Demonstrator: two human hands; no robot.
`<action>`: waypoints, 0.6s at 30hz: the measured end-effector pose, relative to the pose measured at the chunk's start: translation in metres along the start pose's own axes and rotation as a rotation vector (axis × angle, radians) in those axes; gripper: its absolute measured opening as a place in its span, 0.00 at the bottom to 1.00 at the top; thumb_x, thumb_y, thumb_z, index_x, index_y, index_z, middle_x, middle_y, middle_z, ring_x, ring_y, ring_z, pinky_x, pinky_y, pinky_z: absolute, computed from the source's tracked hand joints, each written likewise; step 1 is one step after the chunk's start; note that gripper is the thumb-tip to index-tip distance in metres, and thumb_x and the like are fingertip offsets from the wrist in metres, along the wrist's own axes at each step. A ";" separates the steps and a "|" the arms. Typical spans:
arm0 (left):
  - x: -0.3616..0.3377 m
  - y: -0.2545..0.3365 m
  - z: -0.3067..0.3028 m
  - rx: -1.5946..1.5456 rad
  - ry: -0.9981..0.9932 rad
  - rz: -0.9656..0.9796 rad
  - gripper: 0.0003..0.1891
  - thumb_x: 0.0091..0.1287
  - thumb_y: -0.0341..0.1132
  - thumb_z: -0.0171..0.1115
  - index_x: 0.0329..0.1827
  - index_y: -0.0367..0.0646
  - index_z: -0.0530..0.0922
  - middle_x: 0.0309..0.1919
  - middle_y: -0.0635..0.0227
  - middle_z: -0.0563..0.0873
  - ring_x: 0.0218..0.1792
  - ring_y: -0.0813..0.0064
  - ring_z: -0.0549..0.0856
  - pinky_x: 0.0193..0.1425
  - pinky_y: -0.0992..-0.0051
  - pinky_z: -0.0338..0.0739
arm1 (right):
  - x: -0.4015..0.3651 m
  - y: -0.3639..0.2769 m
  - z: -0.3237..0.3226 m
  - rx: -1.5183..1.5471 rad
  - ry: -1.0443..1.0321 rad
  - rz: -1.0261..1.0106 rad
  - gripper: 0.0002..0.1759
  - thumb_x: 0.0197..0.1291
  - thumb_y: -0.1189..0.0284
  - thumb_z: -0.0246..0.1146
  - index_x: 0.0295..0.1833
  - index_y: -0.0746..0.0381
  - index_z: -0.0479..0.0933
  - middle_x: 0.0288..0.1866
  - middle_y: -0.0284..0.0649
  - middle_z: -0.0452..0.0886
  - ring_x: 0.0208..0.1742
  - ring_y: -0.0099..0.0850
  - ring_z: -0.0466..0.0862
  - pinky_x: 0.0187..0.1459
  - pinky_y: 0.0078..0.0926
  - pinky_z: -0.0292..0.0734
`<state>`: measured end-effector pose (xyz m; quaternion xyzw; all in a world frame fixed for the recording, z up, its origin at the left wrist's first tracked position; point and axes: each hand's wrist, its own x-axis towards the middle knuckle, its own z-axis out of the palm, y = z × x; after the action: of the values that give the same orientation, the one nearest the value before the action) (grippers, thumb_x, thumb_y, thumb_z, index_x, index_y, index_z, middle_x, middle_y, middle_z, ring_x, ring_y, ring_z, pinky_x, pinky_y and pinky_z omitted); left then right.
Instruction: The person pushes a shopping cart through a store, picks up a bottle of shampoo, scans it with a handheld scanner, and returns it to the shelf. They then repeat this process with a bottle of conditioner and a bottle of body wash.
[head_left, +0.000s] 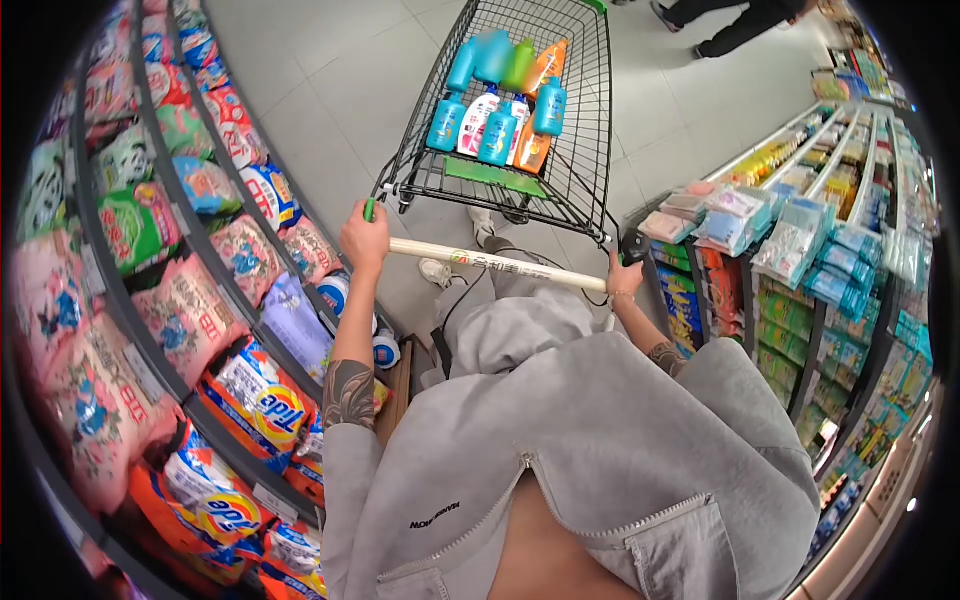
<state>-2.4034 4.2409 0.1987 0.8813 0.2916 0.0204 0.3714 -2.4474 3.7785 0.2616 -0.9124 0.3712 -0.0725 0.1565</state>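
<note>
A shopping cart (600, 60) of black wire stands in front of me, with a pale handle bar (500, 264) across its near side. My left hand (365, 238) is closed around the left end of that bar, beside a green end piece (370, 210). At the bar's right end, my right hand (625, 275) is closed on it, next to a black rounded object (634, 245). Inside the basket are several blue bottles (497, 135), a green bottle (520, 66), white bottles (478, 122) and orange bottles (533, 152).
Shelves on the left hold bagged detergent, including orange Tide bags (262, 405) and pink bags (188, 320). On the right, racks carry packaged goods (795, 240) close to my right hand. A person in dark trousers (745, 25) is beyond the cart on grey floor tiles (350, 100).
</note>
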 end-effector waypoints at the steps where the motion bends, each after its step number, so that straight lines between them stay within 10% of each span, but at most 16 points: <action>1: 0.004 0.007 0.005 0.009 -0.010 0.025 0.12 0.60 0.44 0.56 0.38 0.48 0.82 0.24 0.53 0.83 0.30 0.46 0.82 0.36 0.53 0.74 | 0.005 0.002 -0.001 0.035 0.003 0.019 0.29 0.49 0.56 0.69 0.49 0.68 0.74 0.44 0.54 0.81 0.49 0.49 0.81 0.52 0.40 0.72; 12: 0.079 0.065 0.071 -0.060 -0.108 0.196 0.15 0.62 0.46 0.56 0.38 0.44 0.80 0.25 0.53 0.83 0.32 0.47 0.82 0.37 0.56 0.74 | 0.069 -0.026 -0.013 0.200 -0.013 0.220 0.27 0.50 0.56 0.69 0.46 0.68 0.74 0.41 0.55 0.82 0.46 0.51 0.81 0.48 0.41 0.73; 18: 0.124 0.141 0.094 -0.082 -0.282 0.219 0.15 0.65 0.43 0.53 0.36 0.40 0.80 0.28 0.60 0.87 0.26 0.65 0.87 0.36 0.65 0.77 | 0.111 -0.027 -0.008 0.263 0.032 0.299 0.26 0.50 0.57 0.69 0.43 0.68 0.74 0.37 0.54 0.82 0.42 0.51 0.82 0.44 0.40 0.74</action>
<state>-2.2066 4.1676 0.2025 0.8859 0.1380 -0.0510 0.4399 -2.3523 3.7174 0.2800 -0.8174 0.4925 -0.1109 0.2775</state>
